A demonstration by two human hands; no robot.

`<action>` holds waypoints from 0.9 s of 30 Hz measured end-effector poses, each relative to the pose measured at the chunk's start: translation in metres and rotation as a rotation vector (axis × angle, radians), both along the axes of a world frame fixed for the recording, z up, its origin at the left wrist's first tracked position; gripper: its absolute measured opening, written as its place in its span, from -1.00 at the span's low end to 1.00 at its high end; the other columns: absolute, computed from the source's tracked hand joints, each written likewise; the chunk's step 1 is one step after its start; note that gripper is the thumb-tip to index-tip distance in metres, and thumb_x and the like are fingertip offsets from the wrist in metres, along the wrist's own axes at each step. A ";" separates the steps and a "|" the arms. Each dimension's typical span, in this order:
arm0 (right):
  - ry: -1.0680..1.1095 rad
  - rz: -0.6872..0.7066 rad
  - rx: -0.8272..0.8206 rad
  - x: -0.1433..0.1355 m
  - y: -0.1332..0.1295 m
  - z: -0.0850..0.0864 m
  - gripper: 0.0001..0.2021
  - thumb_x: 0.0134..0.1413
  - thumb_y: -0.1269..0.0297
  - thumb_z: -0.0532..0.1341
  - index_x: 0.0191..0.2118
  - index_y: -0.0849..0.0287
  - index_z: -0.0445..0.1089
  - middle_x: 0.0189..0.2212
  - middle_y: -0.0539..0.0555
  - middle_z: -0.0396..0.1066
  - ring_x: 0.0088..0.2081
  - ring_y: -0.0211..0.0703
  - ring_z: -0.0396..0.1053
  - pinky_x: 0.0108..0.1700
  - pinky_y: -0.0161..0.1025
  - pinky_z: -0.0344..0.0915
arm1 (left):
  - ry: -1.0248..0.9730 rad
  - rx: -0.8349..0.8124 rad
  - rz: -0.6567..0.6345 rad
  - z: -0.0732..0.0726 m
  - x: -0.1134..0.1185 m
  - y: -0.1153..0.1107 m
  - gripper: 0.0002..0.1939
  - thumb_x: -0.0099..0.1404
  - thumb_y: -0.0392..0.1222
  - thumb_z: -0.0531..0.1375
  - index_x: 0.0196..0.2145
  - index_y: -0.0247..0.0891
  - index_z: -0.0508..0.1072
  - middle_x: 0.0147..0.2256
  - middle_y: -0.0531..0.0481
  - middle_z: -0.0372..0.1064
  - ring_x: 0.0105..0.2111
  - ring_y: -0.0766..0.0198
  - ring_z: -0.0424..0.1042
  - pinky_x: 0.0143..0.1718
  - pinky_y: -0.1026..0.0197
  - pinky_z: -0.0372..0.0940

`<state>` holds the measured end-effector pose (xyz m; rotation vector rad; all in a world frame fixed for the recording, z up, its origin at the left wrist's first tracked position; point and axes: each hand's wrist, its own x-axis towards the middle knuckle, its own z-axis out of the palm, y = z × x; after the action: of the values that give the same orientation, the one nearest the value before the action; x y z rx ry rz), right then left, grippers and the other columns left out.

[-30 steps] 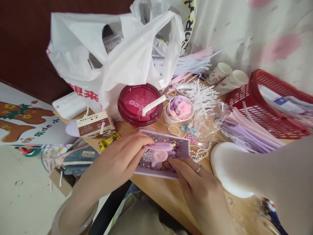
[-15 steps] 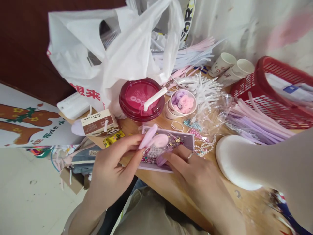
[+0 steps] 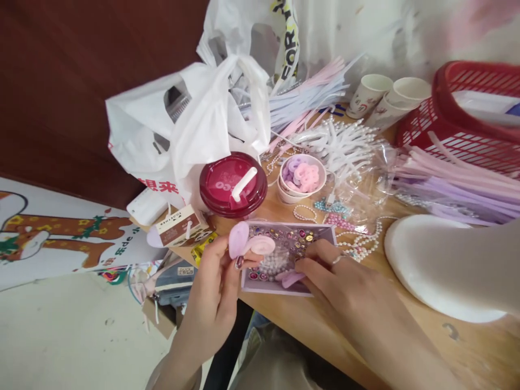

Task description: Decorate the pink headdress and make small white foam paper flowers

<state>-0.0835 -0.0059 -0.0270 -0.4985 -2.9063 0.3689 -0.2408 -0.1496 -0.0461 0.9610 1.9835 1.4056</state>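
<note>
Left hand [image 3: 217, 287], pinching a pink-and-lilac piece [image 3: 239, 240], has drawn toward the bead tray's [image 3: 276, 289] left end, clear of the lilac piece [image 3: 292, 278] that the right hand [image 3: 345, 279] pinches.

The right hand [image 3: 345, 276] is covering part of the box [image 3: 276, 291] and hiding one end of a lilac strip [image 3: 291, 279], leaving the grip on it unclear. The left hand [image 3: 215, 281] is hiding the lower part of a lilac oval piece [image 3: 239, 240]. Both forearms are running out past the bottom edge. The carton's [image 3: 179, 227] smallest print is blurring beyond reading. The right edge is cutting off the red basket [image 3: 455, 92] and white stand [image 3: 426, 265]; the left edge is cropping the giraffe panel [image 3: 93, 233].
</note>
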 end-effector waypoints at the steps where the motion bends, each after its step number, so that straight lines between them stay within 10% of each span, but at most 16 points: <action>1: 0.053 -0.004 -0.011 0.003 0.000 0.002 -0.74 0.24 0.53 -0.04 -0.29 0.12 0.34 -0.30 0.08 0.38 -0.50 -0.19 0.32 -0.52 -0.24 0.08 | -0.027 0.028 0.009 0.001 0.000 0.000 -0.69 0.44 -0.25 -0.02 0.12 -0.10 0.16 0.03 -0.15 0.41 -0.08 0.16 0.52 -0.06 0.03 0.49; 11: 0.465 -0.434 -0.405 0.020 -0.010 -0.011 -0.59 0.26 0.13 0.13 0.17 0.08 0.20 -0.25 0.14 0.51 -0.45 -0.13 0.49 -0.55 -0.34 0.37 | 0.182 -0.047 0.071 0.009 0.030 0.008 -0.65 0.44 -0.26 -0.04 0.16 -0.13 0.16 -0.01 -0.20 0.44 -0.06 0.10 0.51 -0.10 0.05 0.50; 18: 0.508 -0.242 -0.523 0.017 -0.007 -0.002 -0.56 0.30 0.18 0.05 0.27 -0.03 0.16 -0.03 0.12 0.47 -0.03 0.00 0.47 -0.25 -0.30 0.52 | 0.418 -0.020 -0.119 0.011 0.062 0.044 -0.46 0.33 -0.41 -0.07 0.23 -0.09 0.11 0.09 -0.22 0.32 0.08 0.06 0.39 0.03 -0.03 0.43; 27: 0.809 -0.832 -1.046 0.023 -0.012 -0.008 -0.81 0.08 0.04 0.31 -0.35 0.03 0.43 -0.55 0.03 0.42 -0.59 -0.22 0.37 -0.60 -0.42 0.34 | 0.705 0.103 -0.303 0.012 0.071 0.040 -0.41 0.31 -0.37 0.03 0.26 -0.03 0.16 0.07 -0.13 0.40 0.02 0.06 0.45 -0.04 0.02 0.47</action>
<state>-0.0608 -0.0176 -0.0352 -1.2212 -1.3770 1.4699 -0.1698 -0.1097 -0.0345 1.9156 2.1013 1.0885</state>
